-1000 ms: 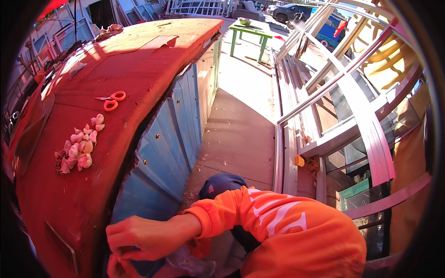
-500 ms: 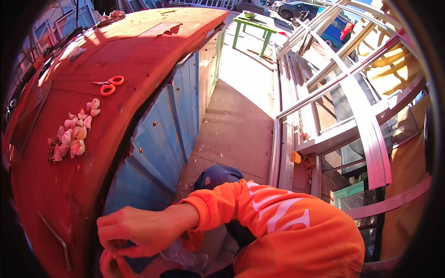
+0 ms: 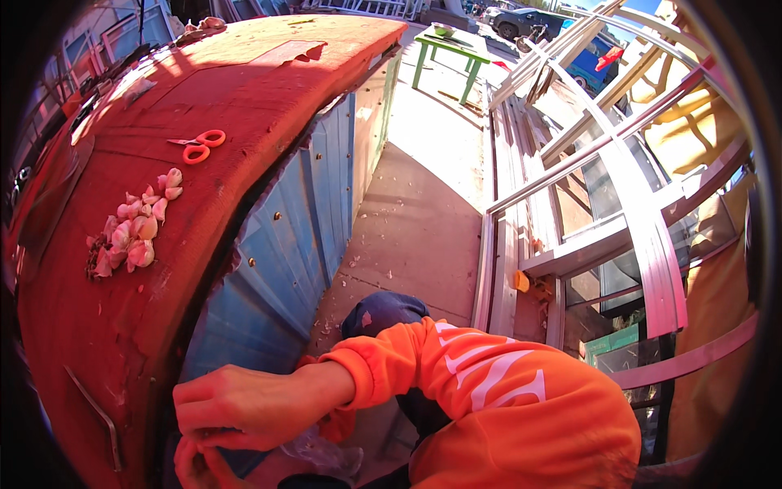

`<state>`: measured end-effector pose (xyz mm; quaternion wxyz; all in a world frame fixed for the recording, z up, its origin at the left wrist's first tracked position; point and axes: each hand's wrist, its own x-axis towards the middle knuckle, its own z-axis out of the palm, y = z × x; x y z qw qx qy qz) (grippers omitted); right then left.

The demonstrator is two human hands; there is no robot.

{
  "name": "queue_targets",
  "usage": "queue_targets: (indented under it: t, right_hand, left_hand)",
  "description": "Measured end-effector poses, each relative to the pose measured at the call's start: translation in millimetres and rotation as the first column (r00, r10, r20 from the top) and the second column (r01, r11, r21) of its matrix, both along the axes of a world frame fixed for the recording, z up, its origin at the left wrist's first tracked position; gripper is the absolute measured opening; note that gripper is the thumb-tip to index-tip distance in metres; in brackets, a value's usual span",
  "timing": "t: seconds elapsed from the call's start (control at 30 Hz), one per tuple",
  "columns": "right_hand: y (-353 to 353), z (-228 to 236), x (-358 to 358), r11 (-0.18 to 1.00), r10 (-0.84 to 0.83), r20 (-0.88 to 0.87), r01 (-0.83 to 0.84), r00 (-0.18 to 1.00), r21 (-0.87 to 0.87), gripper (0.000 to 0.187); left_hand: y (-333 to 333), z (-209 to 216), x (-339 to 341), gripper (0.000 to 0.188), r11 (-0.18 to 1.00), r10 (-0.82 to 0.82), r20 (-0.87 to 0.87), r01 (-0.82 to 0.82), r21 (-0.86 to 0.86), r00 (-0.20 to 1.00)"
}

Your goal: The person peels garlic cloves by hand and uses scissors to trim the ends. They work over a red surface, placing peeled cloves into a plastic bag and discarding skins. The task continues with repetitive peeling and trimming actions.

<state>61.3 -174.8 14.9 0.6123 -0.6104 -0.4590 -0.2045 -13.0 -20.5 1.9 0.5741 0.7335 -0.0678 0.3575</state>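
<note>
Pinkish-white garlic cloves (image 3: 142,228) | plump, heaped | hands (image 3: 236,405) curled together, cannot tell if pinching anything

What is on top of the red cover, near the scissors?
A heap of garlic cloves lies near the scissors. The red cover directly beneath these cloves cannot be seen.

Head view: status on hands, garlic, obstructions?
Right hand close to left hand, partly hiding it; anything held unclear. Garlic piled on red cover. Scissors beyond garlic.
</note>
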Motion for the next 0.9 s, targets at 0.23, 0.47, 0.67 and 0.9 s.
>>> queue_targets:
  t: [0.23, 0.47, 0.67, 0.9]
  right_hand:
    - [-0.2, -0.8, 0.5, 1.0, 0.002, 0.011, -0.002, 1.0, -0.008, 0.018]
    - [-1.8, -1.5, 1.1, 1.0, 0.005, 0.003, -0.005, 1.0, -0.004, 0.017]
    - [0.2, -1.1, 0.1, 1.0, -0.004, 0.019, 0.004, 1.0, 0.004, 0.016]
    - [-1.9, -7.4, 2.4, 0.999, 0.002, 0.075, -0.006, 0.997, 0.046, 0.014]
  left_hand:
    - [-0.8, 3.2, 0.4, 0.025, 1.0, -0.01, 0.017, 0.01, 0.024, 1.0]
    - [-4.3, 1.7, -0.4, 0.026, 0.996, 0.083, 0.0, -0.083, 0.042, 0.997]
    - [-4.0, 3.1, -2.4, 0.026, 0.994, 0.095, -0.027, -0.094, 0.054, 0.995]
    - [-9.3, 2.0, -5.2, 0.024, 0.994, 0.064, -0.001, -0.064, 0.09, 0.998]
